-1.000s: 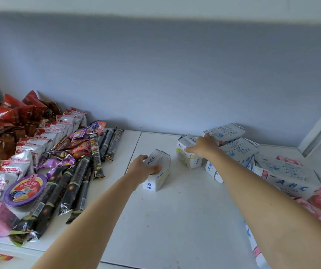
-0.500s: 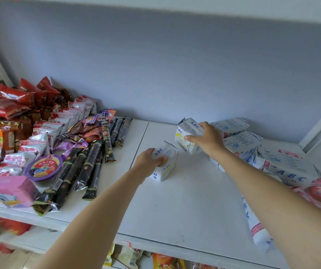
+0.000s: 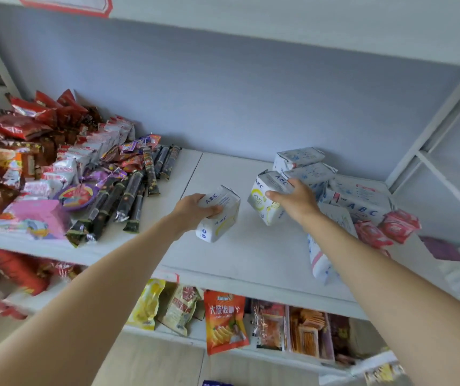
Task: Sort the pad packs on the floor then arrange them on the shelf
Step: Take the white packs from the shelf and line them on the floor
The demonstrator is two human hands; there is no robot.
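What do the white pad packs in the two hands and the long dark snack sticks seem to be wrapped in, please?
White ABC pad pack and white KMS pad pack: probably soft matte plastic film, creased, folded ends. Long dark snack sticks: likely glossy foil-like film, showing glints and crimped ends.

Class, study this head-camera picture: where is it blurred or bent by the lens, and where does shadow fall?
Head view: the shelf edge and uprights bow, a wide-angle effect; corners and lower snacks smear with blur; the centre is sharper, "ABC" readable on the pack in the left hand; soft daylight leaves faint shadow beneath the right hand.
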